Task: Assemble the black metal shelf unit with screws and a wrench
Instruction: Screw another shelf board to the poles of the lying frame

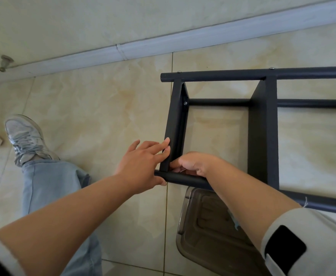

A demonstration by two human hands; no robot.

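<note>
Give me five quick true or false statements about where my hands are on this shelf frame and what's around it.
1. The left hand lies with straight fingers against the end panel of the black shelf unit. True.
2. The right hand holds a wrench. False: no wrench shows; its fingers curl at the corner by the lower tube.
3. A screw sits inside the end panel. True.
4. The frame stands upright. False: it lies on the tiled floor.
5. The plastic bin sits on top of the frame. False: it is beneath the right forearm, beside the frame.
</note>
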